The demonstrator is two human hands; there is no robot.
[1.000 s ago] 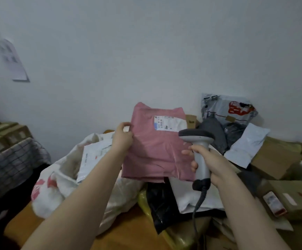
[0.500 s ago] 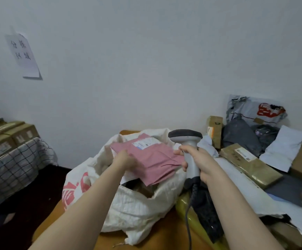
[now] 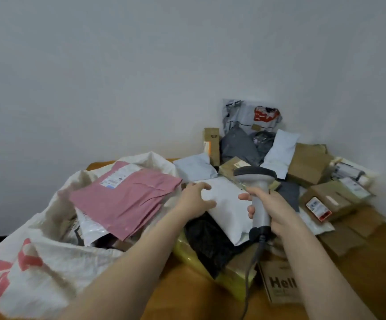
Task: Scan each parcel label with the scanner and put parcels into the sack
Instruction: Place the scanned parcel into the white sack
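**Hidden, cropped and illegible parts around the scanner (image 3: pixel 254 176).**
The right hand (image 3: pixel 273 210) covers most of the scanner's handle, and its cable (image 3: pixel 253 262) runs out at the bottom edge. Left of the scanner, the pink parcel (image 3: pixel 127 202) covers much of the sack's (image 3: pixel 37 273) contents, and its label (image 3: pixel 120 179) is too small to read. Below the scanner, the right forearm (image 3: pixel 314 262) hides the box's (image 3: pixel 277 289) lettering after "Hell".

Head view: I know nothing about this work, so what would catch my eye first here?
A pink parcel lies on top in the open mouth of the white sack on the left. In the middle the right hand grips a grey scanner, while the left hand, fingers spread, is at the edge of a white parcel. Brown boxes and mailers crowd the right, against the wall.
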